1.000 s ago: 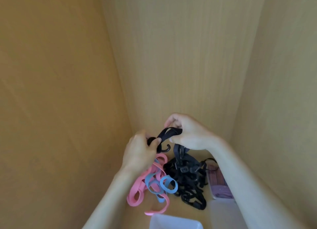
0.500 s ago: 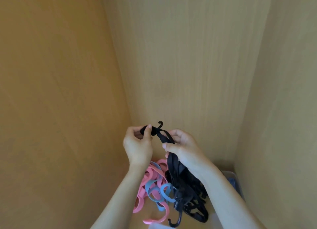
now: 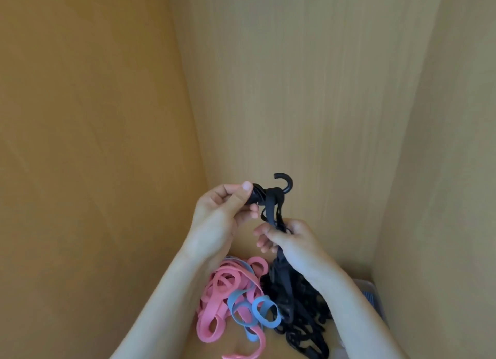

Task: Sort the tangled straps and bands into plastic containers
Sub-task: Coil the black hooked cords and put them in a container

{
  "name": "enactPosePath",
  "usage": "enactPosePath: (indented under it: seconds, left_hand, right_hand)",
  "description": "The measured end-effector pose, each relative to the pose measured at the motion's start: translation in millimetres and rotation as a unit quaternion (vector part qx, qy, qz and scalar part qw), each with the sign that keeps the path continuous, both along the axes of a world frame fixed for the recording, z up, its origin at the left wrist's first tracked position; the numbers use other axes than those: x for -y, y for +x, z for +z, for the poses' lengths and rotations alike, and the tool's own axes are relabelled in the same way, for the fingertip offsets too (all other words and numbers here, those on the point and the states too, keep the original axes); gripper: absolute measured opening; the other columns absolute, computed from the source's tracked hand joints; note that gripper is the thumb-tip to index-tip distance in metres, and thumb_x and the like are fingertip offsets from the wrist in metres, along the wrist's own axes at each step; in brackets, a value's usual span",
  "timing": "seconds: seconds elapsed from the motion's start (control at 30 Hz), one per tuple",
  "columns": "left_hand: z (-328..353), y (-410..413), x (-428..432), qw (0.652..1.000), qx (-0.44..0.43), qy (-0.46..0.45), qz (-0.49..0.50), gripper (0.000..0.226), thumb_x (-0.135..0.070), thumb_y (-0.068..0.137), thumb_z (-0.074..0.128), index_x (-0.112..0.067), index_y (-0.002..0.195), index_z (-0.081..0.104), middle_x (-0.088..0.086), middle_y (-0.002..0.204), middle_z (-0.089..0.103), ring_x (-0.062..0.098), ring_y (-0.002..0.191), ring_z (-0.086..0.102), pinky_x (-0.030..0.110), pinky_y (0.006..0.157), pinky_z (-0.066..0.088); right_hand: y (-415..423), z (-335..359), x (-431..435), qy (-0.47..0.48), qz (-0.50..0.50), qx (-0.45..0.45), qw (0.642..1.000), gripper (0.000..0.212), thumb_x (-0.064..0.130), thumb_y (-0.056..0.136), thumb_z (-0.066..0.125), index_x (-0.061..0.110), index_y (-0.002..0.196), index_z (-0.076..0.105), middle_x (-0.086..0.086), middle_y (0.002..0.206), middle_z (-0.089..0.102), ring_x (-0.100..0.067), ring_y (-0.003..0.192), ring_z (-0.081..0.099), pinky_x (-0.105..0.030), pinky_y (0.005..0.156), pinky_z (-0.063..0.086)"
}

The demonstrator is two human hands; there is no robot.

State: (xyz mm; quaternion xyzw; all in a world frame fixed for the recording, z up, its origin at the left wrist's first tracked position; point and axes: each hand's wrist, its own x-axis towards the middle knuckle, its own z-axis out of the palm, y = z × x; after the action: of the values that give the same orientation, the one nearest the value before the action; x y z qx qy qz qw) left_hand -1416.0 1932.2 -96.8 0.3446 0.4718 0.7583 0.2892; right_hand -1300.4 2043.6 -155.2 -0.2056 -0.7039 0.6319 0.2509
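Enclosing the scene, wooden panels [image 3: 295,90] rise left, far and right. The black strap tangle [image 3: 300,329] hangs from both hands to the near floor; pink bands [image 3: 212,313] and blue bands [image 3: 234,301] lie just left, touching it. The left hand [image 3: 217,219] pinches the strap end beside its hook [image 3: 285,182]; the right hand [image 3: 295,243] grips the strands below.

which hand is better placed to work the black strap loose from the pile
Probably the right hand: it grips the black strap just above the black tangle, while the left hand pinches the hook end.
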Motion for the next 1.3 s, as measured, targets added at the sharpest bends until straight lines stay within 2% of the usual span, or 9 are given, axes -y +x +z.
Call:
enactPosePath:
  seconds: [0.2, 0.27, 0.33, 0.43, 0.53, 0.73, 0.87, 1.1, 1.3]
  left_hand:
    - [-3.7, -1.4, 3.2, 0.964, -0.104, -0.224, -0.101, 0.011, -0.012, 0.095, 0.063, -0.005, 0.087, 0.060, 0.010, 0.076, 0.059, 0.006, 0.045, 0.057, 0.011, 0.051, 0.046]
    - [-3.7, -9.5, 9.8, 0.970, -0.027, -0.181, -0.162, 0.019, -0.017, 0.090, 0.066, 0.002, 0.092, 0.065, 0.013, 0.076, 0.064, 0.006, 0.047, 0.057, 0.014, 0.047, 0.046]
    - [-1.4, -18.9, 24.6, 0.953, 0.009, -0.157, -0.259, 0.032, -0.029, 0.085, 0.076, 0.002, 0.095, 0.071, 0.012, 0.075, 0.066, 0.009, 0.052, 0.054, 0.016, 0.048, 0.046]
    - [-7.5, -27.6, 37.6, 0.928, -0.059, -0.233, -0.285, 0.036, -0.033, 0.078, 0.085, -0.002, 0.090, 0.071, 0.006, 0.071, 0.066, 0.009, 0.054, 0.056, 0.015, 0.050, 0.049]
    - [-17.1, -30.0, 39.8, 0.908, -0.152, -0.337, -0.198, 0.027, -0.032, 0.076, 0.084, -0.007, 0.079, 0.075, 0.009, 0.073, 0.071, 0.012, 0.057, 0.062, 0.018, 0.054, 0.052]
    - [-39.6, -34.3, 40.3, 0.805, -0.351, -0.478, 0.035, 0.040, -0.035, 0.089, 0.076, 0.005, 0.084, 0.069, 0.004, 0.057, 0.062, 0.019, 0.052, 0.055, 0.032, 0.057, 0.046]
    - [-49.1, -29.8, 37.9, 0.786, -0.402, -0.441, 0.160, 0.037, -0.033, 0.089, 0.075, 0.001, 0.077, 0.066, 0.005, 0.062, 0.066, 0.029, 0.058, 0.060, 0.038, 0.053, 0.045]
    - [-63.8, -20.5, 31.0, 0.784, -0.418, -0.344, 0.304, 0.023, -0.031, 0.092, 0.070, -0.016, 0.081, 0.056, -0.004, 0.074, 0.059, 0.005, 0.062, 0.051, 0.019, 0.048, 0.029]
    - [-68.9, -16.6, 29.1, 0.804, -0.380, -0.209, 0.407, 0.021, -0.028, 0.093, 0.070, -0.021, 0.085, 0.052, -0.004, 0.086, 0.061, 0.006, 0.070, 0.052, 0.014, 0.062, 0.040]
  right_hand:
    - [-1.3, 11.0, -3.7, 0.091, -0.022, -0.005, 0.996, 0.049, 0.012, 0.098, 0.053, 0.023, 0.052, 0.064, 0.006, 0.054, 0.060, -0.007, 0.053, 0.053, -0.022, 0.064, 0.045]
    - [-1.7, 15.8, -5.8, 0.127, -0.024, 0.007, 0.992, 0.055, -0.006, 0.087, 0.056, 0.028, 0.043, 0.058, 0.014, 0.043, 0.047, 0.001, 0.045, 0.039, -0.016, 0.054, 0.035]
    - [-0.8, 22.0, -4.3, 0.165, -0.024, 0.022, 0.986, 0.032, 0.009, 0.074, 0.067, 0.016, 0.046, 0.054, 0.013, 0.046, 0.044, -0.003, 0.047, 0.036, -0.021, 0.052, 0.032]
    - [4.0, 22.2, 0.5, 0.173, -0.004, 0.035, 0.984, 0.040, 0.036, 0.063, 0.073, 0.001, 0.061, 0.053, -0.003, 0.059, 0.052, -0.010, 0.055, 0.046, -0.025, 0.055, 0.038]
    - [5.5, 14.4, 3.7, 0.234, 0.014, 0.103, 0.967, 0.012, 0.007, 0.076, 0.066, 0.013, 0.068, 0.059, 0.005, 0.061, 0.056, -0.012, 0.058, 0.049, -0.030, 0.060, 0.042]
    - [5.1, -0.8, 20.7, 0.265, 0.082, 0.158, 0.948, 0.018, 0.004, 0.081, 0.062, 0.021, 0.080, 0.059, -0.002, 0.077, 0.068, -0.028, 0.076, 0.066, -0.048, 0.073, 0.055]
    - [0.2, -8.0, 19.8, 0.275, 0.061, 0.155, 0.947, 0.030, 0.006, 0.081, 0.075, 0.030, 0.080, 0.057, 0.002, 0.084, 0.072, -0.019, 0.069, 0.070, -0.048, 0.076, 0.060]
    - [-2.0, -23.7, 20.7, 0.328, -0.060, 0.157, 0.930, 0.032, 0.018, 0.086, 0.075, 0.028, 0.076, 0.046, 0.003, 0.077, 0.066, -0.020, 0.065, 0.068, -0.042, 0.060, 0.058]
    - [-4.4, -31.5, 34.0, 0.125, -0.032, 0.008, 0.992, 0.018, 0.022, 0.089, 0.067, 0.024, 0.097, 0.051, 0.003, 0.090, 0.064, 0.002, 0.070, 0.059, -0.011, 0.065, 0.047]
